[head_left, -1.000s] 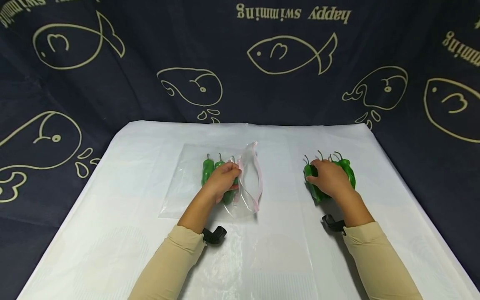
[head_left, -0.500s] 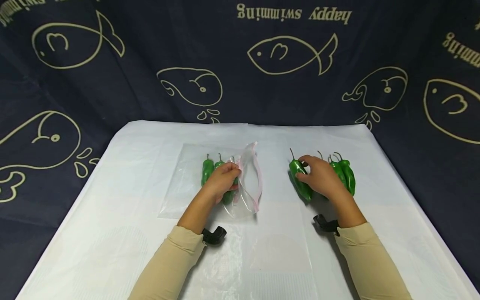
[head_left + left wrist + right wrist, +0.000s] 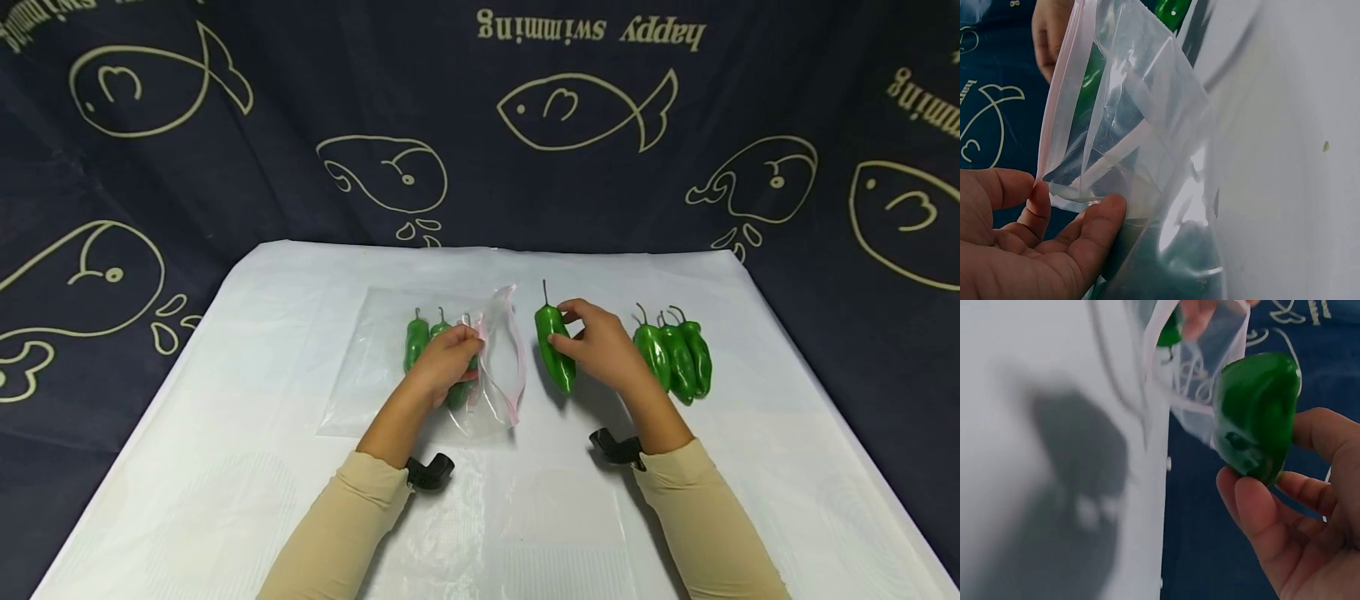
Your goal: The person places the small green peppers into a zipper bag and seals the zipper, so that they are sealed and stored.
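My right hand point(image 3: 600, 343) pinches a green pepper point(image 3: 553, 346) by its side, held stem away from me just right of the bag's mouth. In the right wrist view the thumb and fingers grip this pepper point(image 3: 1259, 415) above the table. A clear zip bag point(image 3: 360, 383) with a pink-edged mouth lies at centre left, its mouth gaping toward the right. My left hand point(image 3: 446, 362) pinches the bag's upper edge near the mouth; the left wrist view shows thumb and finger on the pink strip point(image 3: 1060, 94). Several green peppers point(image 3: 416, 340) lie inside the bag, partly hidden by that hand.
On the right of the table, several green peppers point(image 3: 678, 358) lie side by side, stems pointing away. The white table covering point(image 3: 555, 517) meets a dark blue cloth point(image 3: 480, 192) with fish drawings behind it.
My right hand has lifted one pepper from the group on the right and carried it left toward the bag's mouth. The left hand and the bag stay in place.
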`<state>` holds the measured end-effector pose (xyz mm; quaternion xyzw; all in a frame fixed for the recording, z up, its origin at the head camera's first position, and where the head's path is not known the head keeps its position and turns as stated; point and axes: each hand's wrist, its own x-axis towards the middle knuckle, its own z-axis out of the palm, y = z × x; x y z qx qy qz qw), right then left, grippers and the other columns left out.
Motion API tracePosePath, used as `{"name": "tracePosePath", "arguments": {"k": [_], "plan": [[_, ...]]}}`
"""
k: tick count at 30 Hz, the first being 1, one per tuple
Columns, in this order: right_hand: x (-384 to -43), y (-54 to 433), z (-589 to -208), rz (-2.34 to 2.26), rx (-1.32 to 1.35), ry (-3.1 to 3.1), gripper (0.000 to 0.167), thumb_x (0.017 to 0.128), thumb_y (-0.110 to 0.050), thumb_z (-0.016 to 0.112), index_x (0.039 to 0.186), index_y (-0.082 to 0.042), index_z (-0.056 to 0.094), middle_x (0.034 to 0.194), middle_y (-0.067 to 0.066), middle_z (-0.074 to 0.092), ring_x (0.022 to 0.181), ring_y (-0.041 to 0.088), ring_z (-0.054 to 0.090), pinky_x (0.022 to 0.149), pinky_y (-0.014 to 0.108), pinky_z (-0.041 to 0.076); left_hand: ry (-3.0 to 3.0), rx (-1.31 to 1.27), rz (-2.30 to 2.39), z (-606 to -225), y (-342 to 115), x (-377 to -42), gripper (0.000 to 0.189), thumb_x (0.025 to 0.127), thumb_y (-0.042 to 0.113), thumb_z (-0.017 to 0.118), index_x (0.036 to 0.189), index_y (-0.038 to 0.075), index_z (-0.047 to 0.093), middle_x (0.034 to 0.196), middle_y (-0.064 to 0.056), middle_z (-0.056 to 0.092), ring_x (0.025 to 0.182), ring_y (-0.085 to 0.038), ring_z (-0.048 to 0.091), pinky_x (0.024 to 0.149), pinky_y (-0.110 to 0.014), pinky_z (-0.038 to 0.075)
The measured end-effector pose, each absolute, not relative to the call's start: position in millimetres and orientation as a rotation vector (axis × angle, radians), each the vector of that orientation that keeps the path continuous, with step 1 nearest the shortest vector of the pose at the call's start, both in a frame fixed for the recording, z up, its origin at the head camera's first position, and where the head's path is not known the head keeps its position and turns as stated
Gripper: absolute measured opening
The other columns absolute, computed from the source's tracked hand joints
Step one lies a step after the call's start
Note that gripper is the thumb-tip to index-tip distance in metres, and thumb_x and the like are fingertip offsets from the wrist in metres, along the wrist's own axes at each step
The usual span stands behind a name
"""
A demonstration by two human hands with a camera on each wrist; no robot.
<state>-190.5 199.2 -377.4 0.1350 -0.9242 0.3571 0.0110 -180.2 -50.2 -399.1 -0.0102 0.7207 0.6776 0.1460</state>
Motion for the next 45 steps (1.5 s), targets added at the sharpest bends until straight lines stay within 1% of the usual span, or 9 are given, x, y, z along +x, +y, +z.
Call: {"name": "tracePosePath", "arguments": {"k": [7, 13, 21, 28, 33, 36, 41, 45], "plan": [[-191, 170, -376, 1.237, 0.398, -2.81, 0.048, 0.09, -0.024, 0.072, 0.133, -0.007, 0.056, 0.118, 0.012, 0.063, 0.082, 0.023, 0.067, 0.066, 0.036, 0.055, 2.073, -0.042, 1.945, -399, -50, -180, 0.013, 0.099, 0.01, 0.052, 0.102, -0.001, 0.058, 0.106, -0.01, 0.059, 0.1, -0.021, 0.057, 0.085, -0.04, 0.055], [-194, 150, -383, 1.269, 0.384, -2.789, 0.047, 0.09, -0.024, 0.072, 0.132, -0.008, 0.056, 0.116, 0.012, 0.063, 0.082, 0.022, 0.066, 0.066, 0.035, 0.054, 2.076, -0.04, 1.941, -400, -51, -181, 0.017, 0.099, 0.011, 0.053, 0.105, -0.003, 0.058, 0.112, -0.014, 0.061, 0.102, -0.023, 0.058, 0.086, -0.041, 0.056], [-193, 138, -396, 1.243, 0.373, -2.828, 0.044, 0.091, -0.022, 0.072, 0.128, -0.005, 0.057, 0.115, 0.014, 0.063, 0.082, 0.023, 0.065, 0.063, 0.033, 0.055, 2.079, -0.043, 1.93, -399, -51, -181, 0.019, 0.099, 0.011, 0.053, 0.108, -0.004, 0.058, 0.115, -0.014, 0.06, 0.105, -0.023, 0.057, 0.085, -0.039, 0.056], [-191, 135, -400, 1.219, 0.336, -2.862, 0.043, 0.09, -0.023, 0.073, 0.125, -0.005, 0.056, 0.113, 0.014, 0.063, 0.085, 0.024, 0.062, 0.063, 0.033, 0.054, 2.073, -0.05, 1.937, -399, -51, -181, 0.017, 0.098, 0.012, 0.054, 0.106, -0.002, 0.059, 0.116, -0.013, 0.06, 0.106, -0.024, 0.058, 0.086, -0.04, 0.056], [-189, 133, -404, 1.221, 0.325, -2.899, 0.044, 0.09, -0.025, 0.074, 0.125, -0.004, 0.057, 0.113, 0.015, 0.063, 0.088, 0.025, 0.062, 0.064, 0.033, 0.054, 2.083, -0.032, 1.94, -399, -50, -180, 0.016, 0.097, 0.012, 0.054, 0.104, 0.0, 0.059, 0.112, -0.01, 0.061, 0.103, -0.022, 0.057, 0.084, -0.04, 0.056], [-189, 130, -407, 1.205, 0.334, -2.906, 0.045, 0.09, -0.026, 0.074, 0.125, -0.004, 0.057, 0.113, 0.015, 0.064, 0.087, 0.024, 0.062, 0.067, 0.034, 0.054, 2.097, -0.013, 1.937, -399, -49, -179, 0.014, 0.097, 0.013, 0.054, 0.104, 0.001, 0.06, 0.109, -0.008, 0.061, 0.102, -0.021, 0.056, 0.084, -0.041, 0.055], [-189, 125, -409, 1.282, 0.378, -2.896, 0.042, 0.09, -0.017, 0.069, 0.127, -0.003, 0.056, 0.118, 0.016, 0.064, 0.079, 0.019, 0.066, 0.066, 0.032, 0.055, 2.111, 0.004, 1.931, -399, -48, -178, 0.013, 0.097, 0.014, 0.054, 0.103, 0.003, 0.06, 0.105, -0.007, 0.061, 0.1, -0.021, 0.057, 0.082, -0.04, 0.055], [-189, 123, -409, 1.363, 0.404, -2.882, 0.037, 0.088, -0.01, 0.065, 0.124, -0.003, 0.058, 0.121, 0.016, 0.063, 0.073, 0.015, 0.066, 0.063, 0.029, 0.055, 2.106, 0.001, 1.934, -399, -48, -178, 0.012, 0.097, 0.014, 0.055, 0.101, 0.004, 0.06, 0.104, -0.006, 0.06, 0.098, -0.02, 0.057, 0.081, -0.038, 0.055]]}}
